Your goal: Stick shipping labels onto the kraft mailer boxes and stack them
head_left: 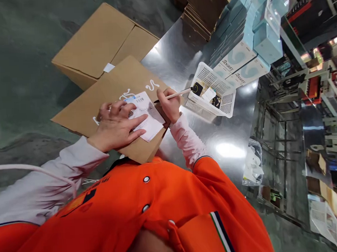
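Observation:
A white printed paper slip (149,124) with a barcode lies on the brown cardboard box (80,106) in front of me. My left hand (118,123) rests flat over the slip's left side, its fingers spread. In my right hand (170,105) a slim white pen (180,93) is gripped, with its dark tip over the slip's right edge and its dark rear end pointing toward the basket. White squiggly marks (152,84) show on the cardboard beyond the slip.
Another cardboard box (100,39) stands behind. A white perforated basket (227,103) with small items sits on the shiny metal table (203,135). Light-blue and white "Sbeauty" boxes (247,66) are stacked beyond it. A plastic bag (252,164) hangs near the table's right edge.

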A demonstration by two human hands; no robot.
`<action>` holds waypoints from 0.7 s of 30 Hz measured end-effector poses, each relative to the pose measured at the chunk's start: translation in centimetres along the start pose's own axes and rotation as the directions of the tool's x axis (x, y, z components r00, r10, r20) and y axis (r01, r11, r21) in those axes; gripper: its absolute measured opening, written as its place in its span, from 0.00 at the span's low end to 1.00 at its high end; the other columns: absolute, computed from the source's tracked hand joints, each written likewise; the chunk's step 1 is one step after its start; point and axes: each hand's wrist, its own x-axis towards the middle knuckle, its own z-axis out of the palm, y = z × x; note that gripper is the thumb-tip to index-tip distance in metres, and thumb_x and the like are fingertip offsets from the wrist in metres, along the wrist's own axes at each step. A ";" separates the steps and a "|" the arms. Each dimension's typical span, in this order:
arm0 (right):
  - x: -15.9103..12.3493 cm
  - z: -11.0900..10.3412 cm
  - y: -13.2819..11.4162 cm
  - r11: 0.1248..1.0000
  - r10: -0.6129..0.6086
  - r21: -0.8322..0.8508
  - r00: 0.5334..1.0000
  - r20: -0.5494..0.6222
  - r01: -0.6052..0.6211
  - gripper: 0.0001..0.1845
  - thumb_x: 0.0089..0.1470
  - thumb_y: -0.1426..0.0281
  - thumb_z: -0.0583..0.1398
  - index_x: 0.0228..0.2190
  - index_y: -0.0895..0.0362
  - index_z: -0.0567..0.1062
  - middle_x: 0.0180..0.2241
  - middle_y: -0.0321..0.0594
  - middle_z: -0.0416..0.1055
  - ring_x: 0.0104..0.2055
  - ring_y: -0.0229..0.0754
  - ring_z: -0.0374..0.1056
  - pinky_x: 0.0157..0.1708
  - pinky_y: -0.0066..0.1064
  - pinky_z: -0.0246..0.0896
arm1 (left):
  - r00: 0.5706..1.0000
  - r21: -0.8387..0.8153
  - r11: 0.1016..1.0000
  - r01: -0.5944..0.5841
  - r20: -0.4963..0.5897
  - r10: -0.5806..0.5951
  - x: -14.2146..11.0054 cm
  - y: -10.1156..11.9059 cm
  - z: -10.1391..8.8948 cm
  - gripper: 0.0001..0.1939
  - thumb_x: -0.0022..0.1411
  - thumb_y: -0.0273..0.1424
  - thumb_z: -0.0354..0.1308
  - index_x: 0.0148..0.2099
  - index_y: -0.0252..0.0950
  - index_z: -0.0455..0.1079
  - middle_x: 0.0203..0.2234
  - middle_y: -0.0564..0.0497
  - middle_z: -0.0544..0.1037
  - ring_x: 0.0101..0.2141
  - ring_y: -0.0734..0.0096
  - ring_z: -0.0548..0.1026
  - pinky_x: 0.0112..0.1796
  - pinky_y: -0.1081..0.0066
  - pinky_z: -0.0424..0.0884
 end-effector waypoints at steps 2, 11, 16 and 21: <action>-0.6 -0.6 -1.1 0.997 -0.026 0.072 0.999 0.048 0.023 0.29 0.60 0.54 0.60 0.16 0.55 0.60 0.16 0.29 0.58 0.21 0.31 0.57 0.25 0.25 0.56 | 1.000 -0.001 1.000 0.013 0.022 -0.013 -0.2 0.1 -0.1 0.22 0.70 0.48 0.52 0.58 0.46 0.75 0.57 0.40 0.73 0.61 0.39 0.63 0.57 0.38 0.52; -1.2 0.0 -0.5 0.981 0.048 0.167 0.951 0.307 -0.103 0.29 0.54 0.46 0.64 0.19 0.57 0.70 0.16 0.31 0.65 0.20 0.32 0.62 0.23 0.24 0.60 | 1.000 0.042 0.999 -0.026 0.010 0.026 0.2 1.0 -0.8 0.20 0.74 0.42 0.48 0.59 0.45 0.74 0.64 0.44 0.69 0.65 0.40 0.59 0.57 0.33 0.50; -1.0 0.3 0.8 0.937 0.165 0.260 0.952 0.256 -0.233 0.27 0.58 0.48 0.62 0.21 0.57 0.69 0.16 0.30 0.63 0.17 0.29 0.58 0.18 0.22 0.54 | 1.000 0.074 0.997 -0.011 0.016 0.009 1.8 1.5 -0.5 0.21 0.75 0.42 0.46 0.54 0.43 0.78 0.58 0.41 0.73 0.59 0.41 0.64 0.57 0.34 0.52; -0.7 -0.5 0.8 0.987 0.051 0.139 0.978 0.201 -0.080 0.27 0.57 0.49 0.62 0.19 0.57 0.69 0.17 0.31 0.65 0.21 0.32 0.63 0.22 0.24 0.59 | 1.000 0.073 0.997 0.018 0.013 -0.019 1.9 1.7 0.0 0.21 0.75 0.39 0.44 0.54 0.42 0.78 0.54 0.41 0.76 0.57 0.42 0.66 0.56 0.35 0.54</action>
